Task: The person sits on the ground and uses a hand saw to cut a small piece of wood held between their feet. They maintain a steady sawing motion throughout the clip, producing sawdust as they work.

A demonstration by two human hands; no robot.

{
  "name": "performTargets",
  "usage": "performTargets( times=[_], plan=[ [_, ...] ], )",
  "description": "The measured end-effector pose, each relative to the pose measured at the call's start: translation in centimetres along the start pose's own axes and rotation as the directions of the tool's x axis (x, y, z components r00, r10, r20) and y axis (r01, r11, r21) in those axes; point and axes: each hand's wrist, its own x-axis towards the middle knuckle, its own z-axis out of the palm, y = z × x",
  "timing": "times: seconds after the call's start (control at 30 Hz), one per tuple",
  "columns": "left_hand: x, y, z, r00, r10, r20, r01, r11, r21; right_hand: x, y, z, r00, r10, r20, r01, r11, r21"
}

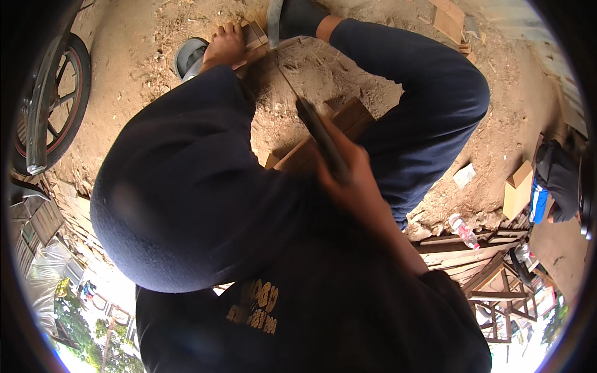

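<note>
Left hand (226, 46) tight on wooden block (254, 36), right hand (352, 169) round dark-handled tool (311, 120), long axis diagonal, thin blade up-left toward block.

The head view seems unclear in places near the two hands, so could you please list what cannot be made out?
In the head view:
Left hand: thumb and underside, hidden by the hand itself.
Thin blade: its edge, too narrow and blurred.
Wooden beam: partly hidden behind right hand and dark handle.
Dark shoe: cut off by the upper edge.

Two hands (225, 47) (351, 171), one saw (321, 138); one spoked wheel (86, 78), one red-capped bottle (463, 231)
</note>
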Motion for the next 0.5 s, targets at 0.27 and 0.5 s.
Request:
performTargets(
  times=[0.27,0.5],
  plan=[
    [-0.6,-0.5,0.2,0.999,0.046,-0.007,-0.045,0.997,0.059,-2.9,0.9,-0.5,0.991,-0.121,-0.061,0.122,0.992,0.013],
    [-0.5,-0.7,0.4,1.0,0.024,-0.012,-0.024,0.999,0.038,0.6,1.1,0.9,0.998,-0.065,0.013,0.066,0.996,-0.059]
  ],
)
